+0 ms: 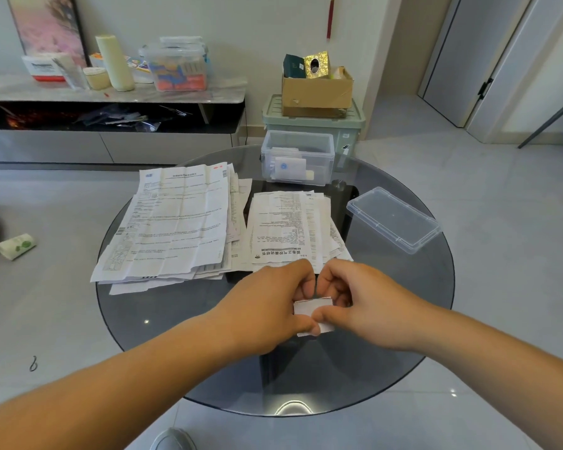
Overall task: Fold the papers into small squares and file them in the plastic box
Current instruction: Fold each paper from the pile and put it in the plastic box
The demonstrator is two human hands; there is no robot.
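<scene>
A small folded white paper (306, 309) sits just above the round glass table (436, 303), near its front middle. My left hand (267, 306) and my right hand (361, 300) both pinch it, thumbs below and fingers curled over its top edge. Two stacks of unfolded printed papers lie behind: a large stack (173, 222) at the left and a smaller one (290, 232) in the middle. The clear plastic box (298, 157) stands at the table's far edge with several folded papers inside. Its clear lid (394, 219) lies upside down at the right.
Behind the table stand a green storage bin (351, 125) with a cardboard box (317, 89) on top. A low cabinet (111, 92) with clutter runs along the left wall. A small green and white packet (15, 245) lies on the floor at left.
</scene>
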